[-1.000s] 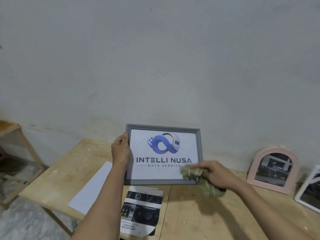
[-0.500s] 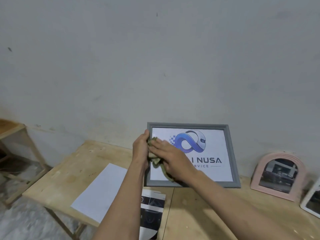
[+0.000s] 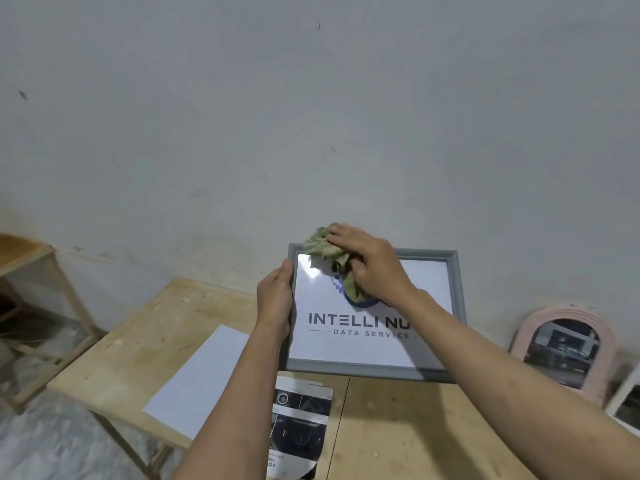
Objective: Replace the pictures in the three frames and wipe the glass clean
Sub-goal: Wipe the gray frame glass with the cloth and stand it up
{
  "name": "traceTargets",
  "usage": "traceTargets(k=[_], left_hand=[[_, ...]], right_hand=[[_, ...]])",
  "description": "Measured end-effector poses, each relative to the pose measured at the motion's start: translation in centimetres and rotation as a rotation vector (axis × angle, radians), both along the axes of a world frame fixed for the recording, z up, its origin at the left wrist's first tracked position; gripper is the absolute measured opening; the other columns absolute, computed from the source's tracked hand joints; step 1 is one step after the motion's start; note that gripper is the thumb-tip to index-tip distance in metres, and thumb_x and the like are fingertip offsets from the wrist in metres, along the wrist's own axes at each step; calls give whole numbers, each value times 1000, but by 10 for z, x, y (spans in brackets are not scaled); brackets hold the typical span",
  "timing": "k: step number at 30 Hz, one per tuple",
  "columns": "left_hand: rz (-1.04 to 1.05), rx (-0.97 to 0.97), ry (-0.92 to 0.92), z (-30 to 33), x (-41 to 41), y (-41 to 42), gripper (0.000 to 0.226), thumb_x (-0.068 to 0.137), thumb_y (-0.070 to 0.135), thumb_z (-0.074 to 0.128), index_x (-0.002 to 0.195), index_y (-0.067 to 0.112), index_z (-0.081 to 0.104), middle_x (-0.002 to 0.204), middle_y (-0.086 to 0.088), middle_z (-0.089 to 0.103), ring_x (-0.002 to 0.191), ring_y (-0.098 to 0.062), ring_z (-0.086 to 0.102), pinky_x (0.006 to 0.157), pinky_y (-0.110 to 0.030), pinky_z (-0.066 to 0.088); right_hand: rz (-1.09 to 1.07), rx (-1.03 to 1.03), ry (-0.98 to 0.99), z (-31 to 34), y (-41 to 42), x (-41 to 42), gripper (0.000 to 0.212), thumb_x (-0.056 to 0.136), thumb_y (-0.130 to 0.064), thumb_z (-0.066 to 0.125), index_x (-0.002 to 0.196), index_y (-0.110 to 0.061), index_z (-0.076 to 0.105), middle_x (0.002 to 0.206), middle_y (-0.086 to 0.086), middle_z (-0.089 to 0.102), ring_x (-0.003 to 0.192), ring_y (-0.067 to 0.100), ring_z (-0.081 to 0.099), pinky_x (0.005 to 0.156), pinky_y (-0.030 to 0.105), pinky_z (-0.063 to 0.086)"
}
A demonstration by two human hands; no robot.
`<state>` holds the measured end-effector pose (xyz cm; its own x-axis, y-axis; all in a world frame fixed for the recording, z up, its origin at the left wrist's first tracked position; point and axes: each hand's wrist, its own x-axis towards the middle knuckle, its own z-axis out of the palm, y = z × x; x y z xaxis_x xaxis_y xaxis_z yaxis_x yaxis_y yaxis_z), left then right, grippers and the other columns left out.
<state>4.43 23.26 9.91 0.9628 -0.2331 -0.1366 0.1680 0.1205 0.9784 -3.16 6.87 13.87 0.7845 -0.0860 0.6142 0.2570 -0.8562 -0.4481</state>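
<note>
Two hands work on the grey frame [image 3: 374,370], which stands tilted on the wooden bench [image 3: 415,427] with its lower edge near the middle of the top. The left hand [image 3: 275,299] clasps the frame's left side, thumb lying along the front moulding; the rest of its fingers are hidden behind. The right hand [image 3: 372,265] presses a crumpled olive cloth [image 3: 322,245] against the upper left of the glass, fingers curled over the cloth and holding it. Cloth and hand cover most of the blue logo on the printed picture [image 3: 356,323]; the right forearm crosses the lettering, so only "INTELLI NU" and "DATA SERVICE" can be read.

Just below the frame a dark printed sheet [image 3: 301,424] lies on the bench, its near end curling over the front edge. To its left lies a blank white sheet [image 3: 201,379], partly hidden by the left forearm. At the right, a pink arched frame [image 3: 568,351] leans against the grey wall [image 3: 311,116], and beside it the corner of a white frame [image 3: 625,407] is cut off by the picture edge. Far left stands a small wooden stool [image 3: 31,265].
</note>
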Motion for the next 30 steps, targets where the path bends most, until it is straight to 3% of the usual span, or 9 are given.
traceTargets(k=[2,7,11,14,16,18,21,27,30], left_hand=[[36,-36,49,5,0,0,35,99,37,55,88,6,68,79,-12,67,69,-22,61,64,-31,49],[167,-63,92,-3,9,11,34,99,35,56,85,7,68,81,-10,69,68,-23,61,66,-31,49],[178,-47,58,-6,10,15,33,100,34,54,85,7,66,78,-6,66,67,-20,57,58,-29,45],[163,-66,37,0,13,18,31,101,35,54,91,9,68,78,-3,68,69,-19,59,58,-27,46],[118,-85,30,5,16,18,31,100,37,55,92,11,69,81,-4,71,70,-20,63,60,-27,49],[95,-102,14,9,16,18,32,99,39,57,89,11,69,81,-4,71,69,-19,62,61,-28,49],[168,-97,-27,19,15,23,36,99,35,58,72,11,56,68,-2,60,60,-16,52,56,-27,42],[261,-62,-66,9,26,43,39,99,35,56,67,13,53,69,-3,60,66,-19,52,63,-30,42],[240,-62,-85,9,24,43,37,101,35,53,72,13,58,72,-3,64,64,-17,55,61,-28,45]], right_hand=[[13,14,78,-17,-2,3,62,70,16,46,121,-14,66,134,2,58,133,14,43,114,42,32],[263,-226,193,-91,42,-42,59,69,10,55,121,-17,66,137,-6,56,136,11,40,108,43,41],[399,-252,318,-81,46,-63,60,76,8,49,127,-21,61,139,-10,53,137,6,37,108,39,41],[280,40,121,-29,23,-55,57,78,-5,36,127,-20,61,133,-12,57,128,0,47,106,24,40],[99,-28,-29,3,-7,-37,57,78,-1,37,127,-15,61,133,-3,58,129,9,49,109,30,39],[34,-216,-18,9,-29,-22,61,71,9,42,126,-9,62,135,6,57,132,21,47,109,42,39],[83,-349,109,-28,-22,-30,65,67,13,49,125,-12,64,137,3,55,132,21,46,104,43,44],[338,-193,341,-82,1,-78,64,71,10,42,126,-18,63,137,-9,54,134,5,41,109,36,39],[194,-76,135,-39,-17,-66,64,66,5,37,121,-11,66,133,-1,58,129,7,48,111,29,37]])
